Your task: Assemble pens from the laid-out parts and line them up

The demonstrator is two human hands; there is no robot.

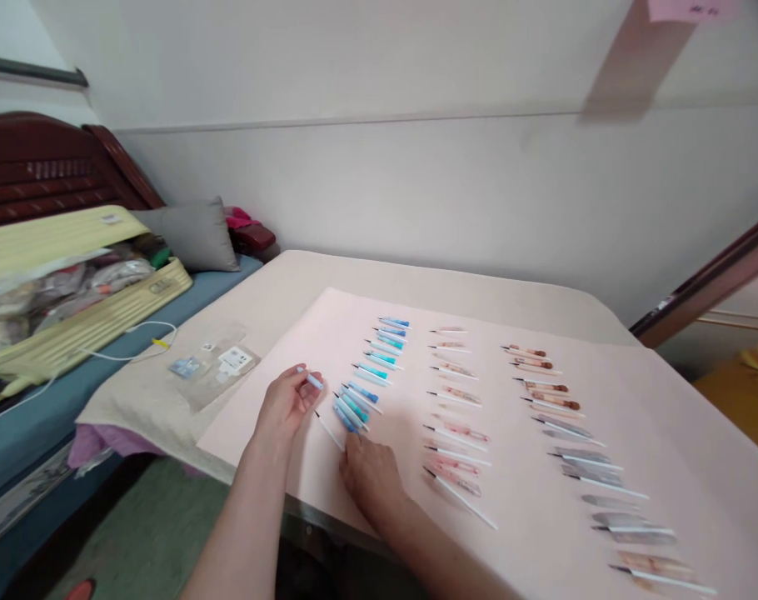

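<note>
My left hand [284,403] holds a short light-blue pen part [315,380] between thumb and fingers, above the pink sheet. My right hand [371,468] is closed, its fingertips at the lower end of a thin white pen refill [329,431] with a dark tip. That refill slants up towards my left hand without touching it. Just beyond my right fingers lies a cluster of blue and teal pen barrels [351,410] with white refills among them. More blue and teal barrels [382,359] run in a column farther back.
Pink pen barrels [457,432] with refills form a middle column. Brown-ended pens [545,386] and grey barrels [585,458] line the right. A clear plastic bag [220,367] lies left of the sheet [329,312]. An open yellow case [122,312] rests on the bed.
</note>
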